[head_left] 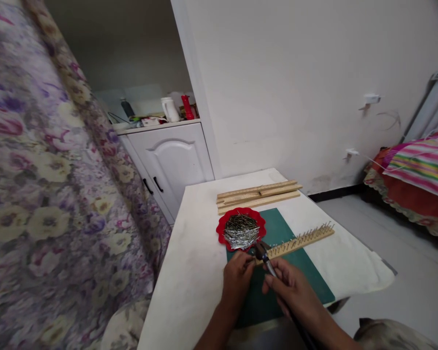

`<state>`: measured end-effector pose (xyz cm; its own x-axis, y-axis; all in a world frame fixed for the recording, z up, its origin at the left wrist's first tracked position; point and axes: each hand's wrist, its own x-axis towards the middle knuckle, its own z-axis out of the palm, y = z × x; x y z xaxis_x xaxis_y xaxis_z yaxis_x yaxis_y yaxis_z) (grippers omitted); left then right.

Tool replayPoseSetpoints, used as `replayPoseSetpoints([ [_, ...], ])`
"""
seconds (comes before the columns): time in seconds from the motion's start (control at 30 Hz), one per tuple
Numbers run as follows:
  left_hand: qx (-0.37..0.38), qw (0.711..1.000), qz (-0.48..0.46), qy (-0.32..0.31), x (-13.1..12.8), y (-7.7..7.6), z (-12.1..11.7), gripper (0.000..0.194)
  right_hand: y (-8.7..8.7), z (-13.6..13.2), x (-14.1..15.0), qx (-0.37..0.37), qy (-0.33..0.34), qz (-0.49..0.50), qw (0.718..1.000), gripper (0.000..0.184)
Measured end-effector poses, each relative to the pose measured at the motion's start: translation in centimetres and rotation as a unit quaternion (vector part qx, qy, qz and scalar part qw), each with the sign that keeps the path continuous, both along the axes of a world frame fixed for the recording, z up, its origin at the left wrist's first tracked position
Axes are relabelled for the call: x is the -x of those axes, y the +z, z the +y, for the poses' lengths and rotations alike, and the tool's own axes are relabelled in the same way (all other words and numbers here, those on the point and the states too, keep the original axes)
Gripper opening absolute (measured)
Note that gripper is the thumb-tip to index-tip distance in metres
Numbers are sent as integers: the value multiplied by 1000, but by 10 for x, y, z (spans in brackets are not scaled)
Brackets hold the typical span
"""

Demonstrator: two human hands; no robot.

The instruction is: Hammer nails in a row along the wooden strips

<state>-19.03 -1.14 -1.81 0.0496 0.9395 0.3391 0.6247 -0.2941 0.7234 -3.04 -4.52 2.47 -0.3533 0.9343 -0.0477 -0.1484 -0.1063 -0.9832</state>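
My right hand [290, 287] is wrapped around the handle of a hammer [272, 267]. The hammer's dark head is over the near-left end of a wooden strip [288, 248]. Many nails stand up from this strip in rows, some leaning. My left hand [237, 274] is at the strip's left end, thumb and fingers pinched together close to the hammer head; what is between the fingertips is too small to make out. A green mat [277, 221] lies under the strip. Just beyond my left hand, a red scalloped dish [221, 233] holds a pile of loose nails [241, 231].
Several bare wooden strips [259, 197] lie at the back of the white-covered table [182, 272]. A white cabinet [175, 160] and flowered curtain [58, 194] stand to the left. A bed with a striped cover [423, 160] is at the right.
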Motion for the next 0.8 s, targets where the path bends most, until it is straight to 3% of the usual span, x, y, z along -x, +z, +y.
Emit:
replayPoseSetpoints([
  [0.17, -25, 998, 43, 25, 25, 16, 9, 15, 1, -1, -3, 3, -24, 0, 1000, 21],
  [0.37, -22, 980, 184, 70, 47, 32, 49, 16, 4, -2, -2, 8, -12, -2, 1000, 22],
  [0.57, 28, 945, 314, 91, 42, 31, 65, 12, 1, -1, -1, 11, -6, 21, 1000, 20],
  [0.8, 69, 920, 366, 121, 29, 37, 67, 12, -1, 0, 1, 24, -3, 9, 1000, 20],
])
